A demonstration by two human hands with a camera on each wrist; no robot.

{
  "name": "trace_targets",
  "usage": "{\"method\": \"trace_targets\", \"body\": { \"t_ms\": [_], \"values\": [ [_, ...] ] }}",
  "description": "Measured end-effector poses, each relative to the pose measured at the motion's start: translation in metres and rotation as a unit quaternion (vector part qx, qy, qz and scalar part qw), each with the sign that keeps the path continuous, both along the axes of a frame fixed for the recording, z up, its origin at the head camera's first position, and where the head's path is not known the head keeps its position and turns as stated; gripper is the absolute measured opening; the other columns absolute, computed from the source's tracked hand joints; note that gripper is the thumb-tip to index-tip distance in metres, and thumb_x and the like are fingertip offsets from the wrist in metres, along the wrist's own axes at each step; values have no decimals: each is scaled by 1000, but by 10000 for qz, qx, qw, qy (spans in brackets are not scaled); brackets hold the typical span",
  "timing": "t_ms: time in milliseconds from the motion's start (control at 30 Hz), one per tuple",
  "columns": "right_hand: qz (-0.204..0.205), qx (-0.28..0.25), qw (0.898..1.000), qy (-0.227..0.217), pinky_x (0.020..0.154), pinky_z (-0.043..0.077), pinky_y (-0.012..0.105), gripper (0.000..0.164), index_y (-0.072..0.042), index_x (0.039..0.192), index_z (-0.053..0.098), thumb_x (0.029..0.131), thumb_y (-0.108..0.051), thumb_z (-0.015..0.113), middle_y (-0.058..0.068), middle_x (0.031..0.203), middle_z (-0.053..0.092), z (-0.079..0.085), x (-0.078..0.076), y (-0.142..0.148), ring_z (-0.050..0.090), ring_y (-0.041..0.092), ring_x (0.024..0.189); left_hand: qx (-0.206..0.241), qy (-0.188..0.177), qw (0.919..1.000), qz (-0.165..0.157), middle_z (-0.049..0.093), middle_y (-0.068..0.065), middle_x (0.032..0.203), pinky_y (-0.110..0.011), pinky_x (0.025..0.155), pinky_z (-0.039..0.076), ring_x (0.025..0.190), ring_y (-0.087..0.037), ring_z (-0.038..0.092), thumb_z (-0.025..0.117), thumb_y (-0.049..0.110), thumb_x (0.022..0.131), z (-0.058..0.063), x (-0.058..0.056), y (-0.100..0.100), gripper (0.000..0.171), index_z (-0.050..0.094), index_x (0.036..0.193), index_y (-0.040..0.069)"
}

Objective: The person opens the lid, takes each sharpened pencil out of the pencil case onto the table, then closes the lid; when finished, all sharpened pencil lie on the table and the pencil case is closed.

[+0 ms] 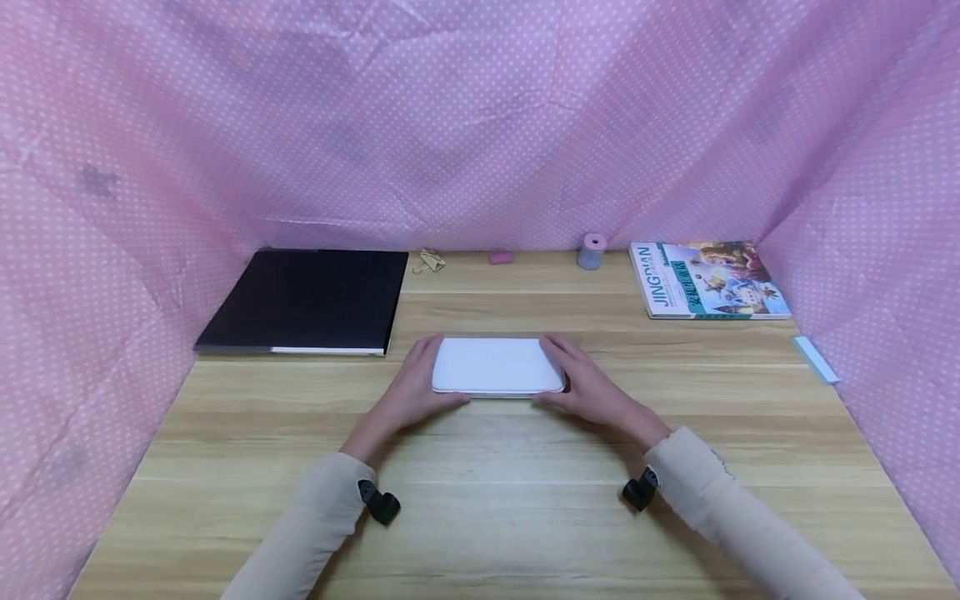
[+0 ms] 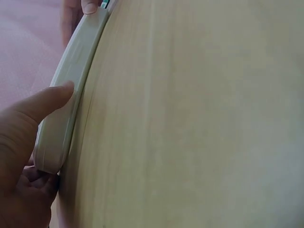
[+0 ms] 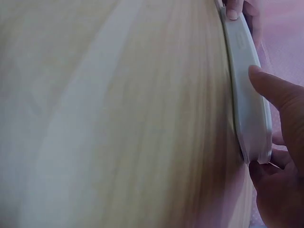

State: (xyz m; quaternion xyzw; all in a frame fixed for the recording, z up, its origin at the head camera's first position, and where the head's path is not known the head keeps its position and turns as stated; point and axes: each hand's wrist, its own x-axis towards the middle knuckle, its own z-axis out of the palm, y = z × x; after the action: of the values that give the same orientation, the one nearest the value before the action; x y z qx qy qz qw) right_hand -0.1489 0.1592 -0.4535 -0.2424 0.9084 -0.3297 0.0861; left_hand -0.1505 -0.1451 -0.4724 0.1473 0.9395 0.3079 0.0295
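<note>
Well behind white case point(image 1: 498, 365), pink block point(image 1: 500, 258)

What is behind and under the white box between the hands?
Behind the white box, farther back on the wooden table, sit a gold binder clip, a pink block and a pink-and-blue cylinder. Whatever is directly under it is covered and cannot be seen.

Pale, diffuse glare on tabletop point(image 1: 495, 500)
</note>
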Motion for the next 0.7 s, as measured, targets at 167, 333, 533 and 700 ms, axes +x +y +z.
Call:
{"method": "trace_targets", "body": {
  "t_ms": [167,333,533,700],
  "values": [
    [46,33,9999,124,109,21,44,90,-11,147,22,78,-44,70,8,152,15,-2,0,0,15,24,138,-24,121,9999,18,30,-10,140,-38,106,27,128,-22,29,77,54,63,-1,1,3,110,21,145,9],
    [26,75,9999,144,109,21,43,89,-13,147,22,78,-43,70,6,152,15,-4,1,0,15,23,138,62,317,9994,79,33,-9,137,-38,104,30,126,-22,31,77,55,62,-2,3,6,107,25,144,12],
    [5,112,9997,198,109,22,42,89,-13,147,22,78,-44,69,6,152,16,-4,1,0,16,22,138,75,331,9992,206,33,-7,137,-40,103,30,126,-21,32,77,57,62,-4,3,7,105,25,143,14],
    [-25,135,9997,219,108,22,43,90,-14,147,22,78,-46,69,6,152,16,-5,1,0,16,23,138,121,425,9987,255,35,-7,137,-40,102,31,125,-21,33,77,55,61,-4,4,7,104,28,142,13]
  ]
}}
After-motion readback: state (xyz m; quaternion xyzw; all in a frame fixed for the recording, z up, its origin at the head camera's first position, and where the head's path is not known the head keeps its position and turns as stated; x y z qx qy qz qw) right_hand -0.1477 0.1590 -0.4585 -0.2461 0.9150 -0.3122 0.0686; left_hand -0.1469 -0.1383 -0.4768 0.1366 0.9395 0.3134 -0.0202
